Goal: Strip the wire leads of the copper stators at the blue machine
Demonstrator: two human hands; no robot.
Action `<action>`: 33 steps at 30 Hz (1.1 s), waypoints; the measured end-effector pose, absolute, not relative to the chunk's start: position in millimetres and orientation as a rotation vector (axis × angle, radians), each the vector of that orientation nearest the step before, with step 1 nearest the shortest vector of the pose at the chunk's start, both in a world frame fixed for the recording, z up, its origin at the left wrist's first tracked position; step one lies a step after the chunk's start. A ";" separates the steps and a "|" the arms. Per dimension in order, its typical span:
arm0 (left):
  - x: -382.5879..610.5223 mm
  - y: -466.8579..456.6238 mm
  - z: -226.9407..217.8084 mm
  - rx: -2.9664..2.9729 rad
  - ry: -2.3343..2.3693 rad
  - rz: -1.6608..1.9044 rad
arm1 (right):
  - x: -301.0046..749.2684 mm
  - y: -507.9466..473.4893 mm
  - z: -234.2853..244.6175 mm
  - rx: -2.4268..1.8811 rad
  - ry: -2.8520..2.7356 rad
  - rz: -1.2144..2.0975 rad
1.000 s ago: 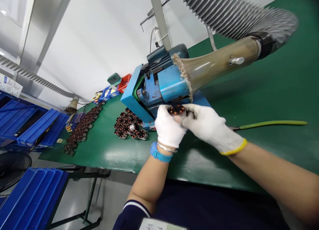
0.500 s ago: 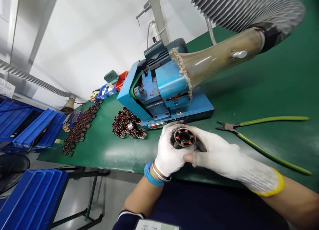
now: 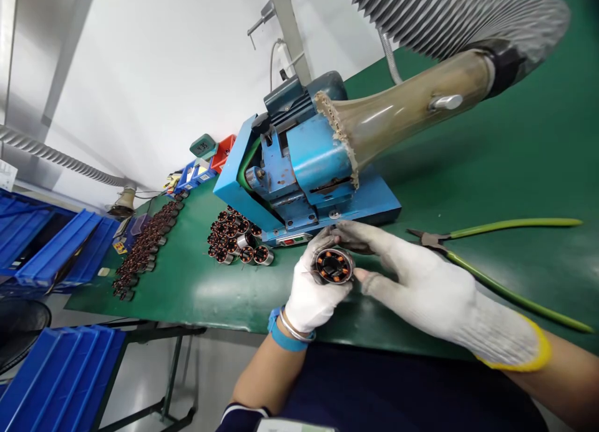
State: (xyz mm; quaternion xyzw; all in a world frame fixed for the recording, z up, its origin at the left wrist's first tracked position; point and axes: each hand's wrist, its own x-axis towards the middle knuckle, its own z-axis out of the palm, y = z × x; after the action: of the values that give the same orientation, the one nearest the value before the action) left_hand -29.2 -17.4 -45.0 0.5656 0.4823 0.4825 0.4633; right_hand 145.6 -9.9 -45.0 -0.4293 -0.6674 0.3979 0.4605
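Note:
In my gloved left hand [image 3: 311, 298] is a motor stator [image 3: 349, 257], a short metal ring with copper windings inside, its open end facing up toward me. The fingers wrap around its left and lower sides. My gloved right hand [image 3: 416, 282] is at the stator's right side, thumb and fingers apart. Its bare thumb tip comes close to the ring, and I cannot tell whether it touches. The right fingertips reach past the ring's upper edge, near my left fingertips. Both hands are over the green table [image 3: 243, 294], in front of a blue machine [image 3: 313, 157].
Green-handled cutting pliers [image 3: 491, 282] lie open on the right. Several stators [image 3: 233, 235] cluster left of the machine, with a long row of more stators [image 3: 150, 248] farther left. A tan suction nozzle [image 3: 412, 95] joins a grey hose [image 3: 449, 14]. Blue bins [image 3: 65, 238] stand far left.
My right hand has loosened and drawn slightly right, its thumb and fingers spreading from the stator. The stator, in my left hand, has shifted a little left and down.

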 end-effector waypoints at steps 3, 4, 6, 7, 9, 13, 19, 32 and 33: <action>-30.8 -17.4 -46.3 1.402 1.196 1.239 | 143.5 -11.3 -34.8 -1.023 -1.681 0.932; -31.1 -17.9 -45.9 1.392 1.206 1.243 | 143.5 -12.4 -33.1 -1.025 -1.667 0.917; -31.6 -19.2 -43.7 1.391 1.230 1.226 | 145.1 -15.2 -33.8 -1.034 -1.593 0.967; -32.0 -19.7 -42.4 1.398 1.240 1.212 | 146.5 -16.3 -35.8 -1.043 -1.547 1.026; -32.9 -20.0 -40.1 1.402 1.246 1.186 | 149.4 -16.6 -41.0 -1.070 -1.484 1.112; -33.5 -18.0 -39.7 1.333 1.227 1.148 | 149.6 -8.8 -43.8 -1.030 -1.664 0.858; -33.3 -19.9 -39.9 1.309 1.234 1.165 | 157.4 -2.7 -29.8 -0.868 -1.831 0.765; -17.3 -31.6 -44.3 1.432 1.298 1.239 | 132.6 -2.9 -27.0 -1.178 -1.226 1.166; -17.4 -31.5 -42.0 1.456 1.301 1.218 | 135.1 0.8 -24.6 -1.206 -1.170 1.193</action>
State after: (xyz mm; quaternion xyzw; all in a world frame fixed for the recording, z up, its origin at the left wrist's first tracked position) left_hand -17.4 -31.5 -42.0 0.5775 0.5162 0.4832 0.4081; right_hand 135.1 0.8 -24.6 -0.5020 -0.4867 0.4963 0.5146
